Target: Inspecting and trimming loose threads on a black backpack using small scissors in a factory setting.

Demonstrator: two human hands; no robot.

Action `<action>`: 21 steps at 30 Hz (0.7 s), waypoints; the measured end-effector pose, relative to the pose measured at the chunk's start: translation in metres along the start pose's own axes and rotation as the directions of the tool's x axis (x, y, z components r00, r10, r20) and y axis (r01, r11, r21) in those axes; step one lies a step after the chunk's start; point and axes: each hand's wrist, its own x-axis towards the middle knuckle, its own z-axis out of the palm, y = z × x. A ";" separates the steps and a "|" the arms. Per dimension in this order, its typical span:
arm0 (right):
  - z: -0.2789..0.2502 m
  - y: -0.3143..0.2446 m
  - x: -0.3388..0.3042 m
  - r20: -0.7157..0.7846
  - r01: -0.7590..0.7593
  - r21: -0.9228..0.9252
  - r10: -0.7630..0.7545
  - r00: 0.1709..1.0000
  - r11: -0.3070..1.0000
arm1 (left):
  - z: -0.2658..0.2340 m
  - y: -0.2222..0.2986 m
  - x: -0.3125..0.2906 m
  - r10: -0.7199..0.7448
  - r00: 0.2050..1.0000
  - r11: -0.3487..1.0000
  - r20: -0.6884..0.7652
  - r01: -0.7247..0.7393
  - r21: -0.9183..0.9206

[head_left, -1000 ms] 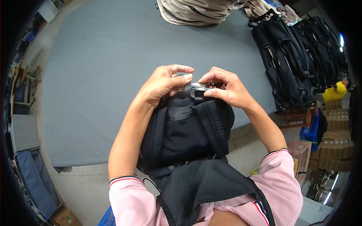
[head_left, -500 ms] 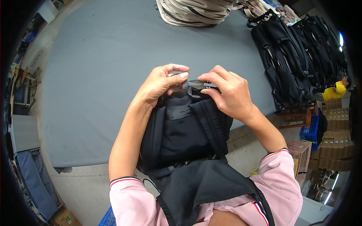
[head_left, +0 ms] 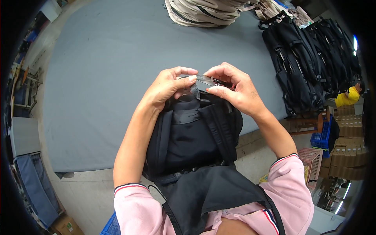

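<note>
A black backpack [head_left: 192, 141] rests against my front at the table's near edge, its shoulder straps facing me. My left hand [head_left: 169, 85] pinches the dark carry-handle strap [head_left: 195, 92] at the top of the backpack between thumb and fingers. My right hand [head_left: 237, 89] is closed around a pair of small thread snips [head_left: 208, 80]. The snips' metal blades point left and reach the left fingertips, just above the strap. Whether a thread lies between the blades is too small to tell.
A grey cloth-covered table [head_left: 117, 51] spreads ahead. Beige bags [head_left: 203, 13] are stacked at its far side, and several black backpacks [head_left: 297, 62] stand along the right. Past the right edge are a wooden stool [head_left: 309, 124], a blue crate [head_left: 322, 137], cartons [head_left: 348, 145] and a person in yellow [head_left: 347, 96].
My right hand has tilted and risen slightly with the snips, so their blades now sit higher, by the left fingertips. My left hand keeps its pinch on the strap.
</note>
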 end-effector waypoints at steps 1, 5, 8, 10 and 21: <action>0.003 -0.009 0.000 0.070 0.134 -0.279 -0.119 0.990 0.951 | -0.003 0.002 -0.004 0.009 1.000 1.000 0.010 -0.009 -0.007; -0.003 0.001 0.017 0.293 0.383 -0.547 -0.258 0.920 0.744 | 0.008 0.003 -0.002 -0.037 0.999 0.999 0.005 0.037 0.023; 0.000 0.004 0.018 0.335 0.313 -0.595 -0.125 0.934 0.740 | 0.005 -0.005 -0.005 -0.019 1.000 1.000 0.014 0.019 -0.010; 0.004 -0.002 0.012 0.317 0.301 -0.665 -0.106 0.942 0.684 | 0.005 -0.006 -0.005 -0.026 0.998 1.000 0.053 0.027 -0.006; 0.002 -0.027 -0.020 0.205 0.324 -0.879 -0.336 0.919 0.350 | 0.007 0.012 -0.012 0.038 0.999 0.999 0.007 -0.038 0.018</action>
